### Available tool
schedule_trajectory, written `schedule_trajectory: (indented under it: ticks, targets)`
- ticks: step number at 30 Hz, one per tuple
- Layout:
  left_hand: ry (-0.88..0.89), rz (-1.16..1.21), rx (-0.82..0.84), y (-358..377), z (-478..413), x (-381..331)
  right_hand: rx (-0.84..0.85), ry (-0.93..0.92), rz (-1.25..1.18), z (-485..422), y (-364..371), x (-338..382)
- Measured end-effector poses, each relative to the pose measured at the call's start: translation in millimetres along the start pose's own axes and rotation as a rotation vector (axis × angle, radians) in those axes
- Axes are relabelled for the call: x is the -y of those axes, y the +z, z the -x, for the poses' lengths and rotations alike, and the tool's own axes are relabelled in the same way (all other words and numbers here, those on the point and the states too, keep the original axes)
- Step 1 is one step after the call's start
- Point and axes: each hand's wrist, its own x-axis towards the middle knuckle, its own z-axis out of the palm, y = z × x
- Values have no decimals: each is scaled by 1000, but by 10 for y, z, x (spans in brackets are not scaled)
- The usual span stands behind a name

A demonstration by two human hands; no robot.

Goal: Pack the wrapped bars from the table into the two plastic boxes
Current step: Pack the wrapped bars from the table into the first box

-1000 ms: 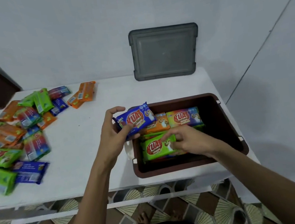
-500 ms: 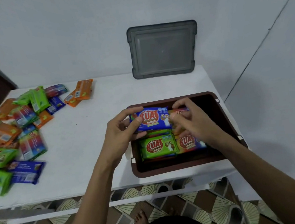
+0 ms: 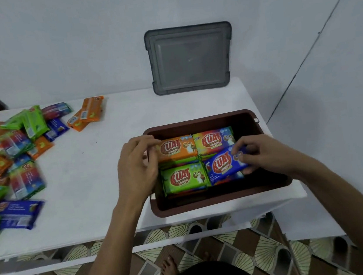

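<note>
Because it sits askew against its neighbours, the blue bar [image 3: 223, 166] looks not quite settled in the brown box [image 3: 220, 201], where it takes the near right place in a top layer of four wrapped bars. The right hand [image 3: 265, 156] pinches the blue bar's right end between thumb and fingertips. In the box's near left place lies a green bar [image 3: 181, 178], in the far left place an orange bar [image 3: 175, 148], and in the far right place a multicoloured bar [image 3: 213, 140]. Edges of more wrappers show beneath these, so the box seems to hold at least one lower layer, though the bars there cannot be counted. The left hand [image 3: 136, 168] is at the box's left rim with its fingers curled by the orange bar's left end; blur hides whether it grips the bar or only steadies it. Well to the left of the box, a loose pile of bars [image 3: 7, 158] in green, orange, blue and mixed colours lies on the white table [image 3: 90, 182]. Behind the box, a grey plastic piece [image 3: 189, 58] leans upright against the wall; whether it is the second box or a lid cannot be told. By this reading the packing is under way but well short of done: the pile has yet to be packed, and no bar is seen in a second box.
</note>
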Motion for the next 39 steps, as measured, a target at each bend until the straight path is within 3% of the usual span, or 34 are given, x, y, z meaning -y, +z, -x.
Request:
schedule_trajectory:
  ticks: [3, 8, 13, 17, 22, 30, 36, 39]
  targets:
    - [-37, -81, 20, 73, 60, 47, -65, 66, 183, -164, 164, -139]
    - [-55, -103, 23, 96, 65, 67, -141, 22, 821, -199, 317, -144]
    - [-42, -88, 50, 92, 69, 99, -185, 3, 1038, -216, 387, 154]
    - [18, -8, 50, -4, 28, 249, -375, -252, 926, -364, 527, 608]
    - [-121, -68, -47, -363, -204, 937, -302, -541, 702, -1006, 954, 1207]
    - [-430, -476, -72, -1375, -1164, 2465, -157, -522, 783, -2507, 1994, 2052]
    - [-568, -668, 16, -1575, -1709, 3013, 55, -373, 864, -3298, 2574, 2211]
    - [-642, -679, 60, -1505, -1897, 3069, 83, -330, 892, -3427, 2700, 2204]
